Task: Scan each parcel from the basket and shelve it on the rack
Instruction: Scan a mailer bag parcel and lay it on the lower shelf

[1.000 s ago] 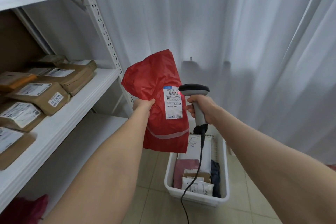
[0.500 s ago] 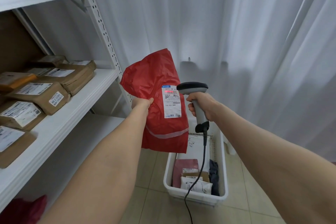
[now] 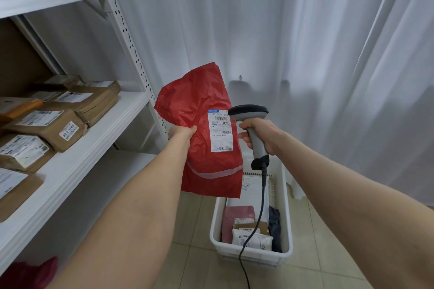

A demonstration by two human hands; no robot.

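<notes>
Head camera looks down at two bare arms. On the far left stands the rack (image 3: 105,124), and brown parcels (image 3: 54,129) lie flat on its middle shelf. Next comes the left hand (image 3: 182,132). Its fingers and thumb pinch the left edge of the red parcel (image 3: 199,101), a soft bag held up in the air between the rack and the scanner. The bag hangs with its long side going up and down, and its white label (image 3: 220,134) faces us. Just right of the label is the scanner (image 3: 249,111), its head pointing at the label. The right hand (image 3: 263,135) is wrapped tight round the handle. On the floor below sits the basket (image 3: 267,257) with more parcels inside. I think scanning is the step in hand. The shelf lies left of the bag, and the left hand is nearer, so it should carry the bag left and lay it flat.
</notes>
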